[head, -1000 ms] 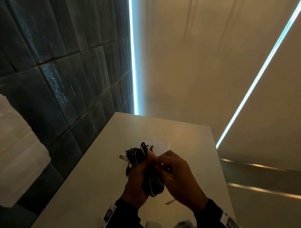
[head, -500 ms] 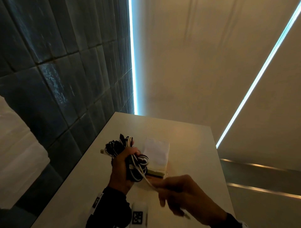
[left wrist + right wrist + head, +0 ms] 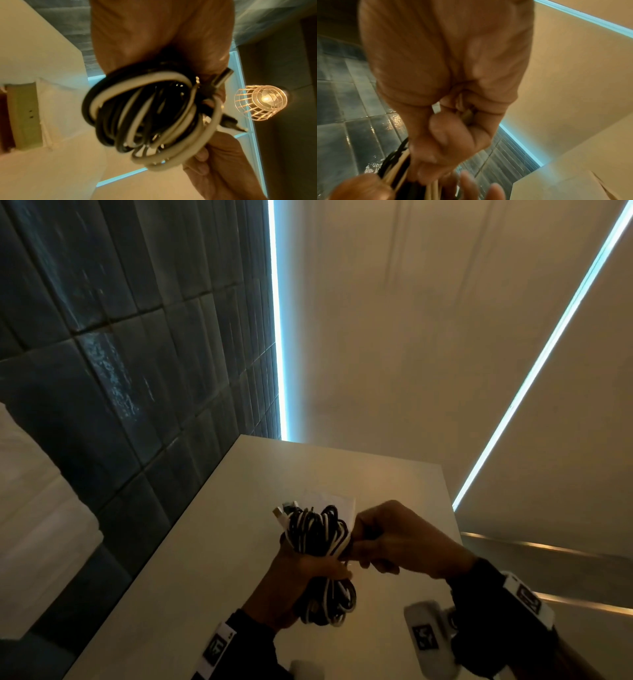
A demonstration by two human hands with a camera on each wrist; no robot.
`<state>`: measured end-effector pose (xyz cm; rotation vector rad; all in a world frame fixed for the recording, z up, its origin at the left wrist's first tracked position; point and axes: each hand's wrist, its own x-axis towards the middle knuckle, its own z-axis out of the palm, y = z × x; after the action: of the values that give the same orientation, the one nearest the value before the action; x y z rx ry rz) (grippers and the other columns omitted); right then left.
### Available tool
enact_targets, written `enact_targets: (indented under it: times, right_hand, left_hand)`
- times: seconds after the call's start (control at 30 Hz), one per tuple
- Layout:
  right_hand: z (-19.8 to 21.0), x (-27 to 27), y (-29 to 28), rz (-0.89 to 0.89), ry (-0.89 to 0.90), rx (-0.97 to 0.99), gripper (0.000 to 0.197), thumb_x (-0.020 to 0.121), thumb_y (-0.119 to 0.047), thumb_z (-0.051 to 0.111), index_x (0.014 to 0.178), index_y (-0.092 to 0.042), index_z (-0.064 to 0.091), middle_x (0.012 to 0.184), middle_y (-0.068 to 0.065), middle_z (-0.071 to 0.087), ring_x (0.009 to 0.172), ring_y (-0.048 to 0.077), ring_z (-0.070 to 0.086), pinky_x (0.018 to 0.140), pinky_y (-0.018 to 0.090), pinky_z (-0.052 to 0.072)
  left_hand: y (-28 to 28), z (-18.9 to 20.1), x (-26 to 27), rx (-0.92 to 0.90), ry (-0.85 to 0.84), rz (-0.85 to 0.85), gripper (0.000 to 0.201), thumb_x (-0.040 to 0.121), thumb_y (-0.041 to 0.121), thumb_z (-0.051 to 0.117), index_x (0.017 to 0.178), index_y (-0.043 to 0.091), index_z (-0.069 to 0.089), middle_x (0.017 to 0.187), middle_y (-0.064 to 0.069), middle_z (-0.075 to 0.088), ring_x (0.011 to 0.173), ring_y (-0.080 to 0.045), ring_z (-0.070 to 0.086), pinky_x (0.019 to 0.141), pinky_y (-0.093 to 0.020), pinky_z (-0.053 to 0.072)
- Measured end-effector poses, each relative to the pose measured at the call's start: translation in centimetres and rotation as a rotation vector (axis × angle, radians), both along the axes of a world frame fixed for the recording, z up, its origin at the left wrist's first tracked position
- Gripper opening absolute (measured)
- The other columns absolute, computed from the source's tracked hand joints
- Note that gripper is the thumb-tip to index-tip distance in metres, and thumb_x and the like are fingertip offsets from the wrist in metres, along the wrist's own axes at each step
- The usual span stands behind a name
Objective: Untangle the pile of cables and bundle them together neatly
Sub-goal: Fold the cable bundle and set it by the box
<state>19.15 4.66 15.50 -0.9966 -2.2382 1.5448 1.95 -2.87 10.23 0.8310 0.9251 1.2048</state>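
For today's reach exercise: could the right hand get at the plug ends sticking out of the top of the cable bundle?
Probably yes. The right hand pinches the cable bundle at its side, just beside the plug ends, which jut free above the left hand with nothing covering them.

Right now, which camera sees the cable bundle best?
The left wrist view: the cable bundle fills it, black and white loops clear. The head view shows it smaller, gripped by the left hand. The right wrist view catches only a blurred edge.

Nothing here can be read — the white wrist tags (image 3: 424,642) on my dark sleeves (image 3: 479,580) carry only black square code patterns, no letters or numbers.
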Motion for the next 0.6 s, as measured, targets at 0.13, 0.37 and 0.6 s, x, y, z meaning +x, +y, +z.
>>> enact_targets:
  times: [0.13,0.37,0.6]
  right_hand:
    - [-0.1,-0.4,0.7,-0.023,0.064,-0.063,0.03,0.079,-0.008,0.076,0.089,0.01,0.054,0.076,0.038,0.061,0.055,0.036,0.054,0.044,0.028,0.046]
    - [-0.3,0.0,0.4,-0.316,0.486,-0.2,0.027,0.077,0.006,0.07,0.1,0.008,0.058,0.099,0.027,0.065,0.073,0.032,0.065,0.064,0.032,0.056]
    - [-3.7,-1.0,-2.9,-0.079,0.498,-0.314,0.073,0.074,-0.039,0.078,0.134,-0.009,0.048,0.128,0.017,0.06,0.12,0.035,0.057,0.101,0.049,0.047]
  left_hand:
    - [-0.5,0.3,0.0,-0.027,-0.063,-0.098,0.05,0.064,-0.003,0.067,0.113,-0.007,0.059,0.094,-0.025,0.068,0.082,-0.038,0.067,0.07,-0.043,0.054]
    - [-0.8,-0.4,-0.5,0.017,-0.08,0.079,0.034,0.06,0.004,0.073,0.081,-0.012,0.051,0.076,-0.022,0.048,0.079,-0.043,0.055,0.074,-0.055,0.054]
    - [-0.7,-0.7,0.3,0.222,0.206,0.157,0.031,0.058,0.015,0.076,0.083,0.032,0.075,0.077,-0.002,0.072,0.075,-0.016,0.07,0.067,-0.034,0.055]
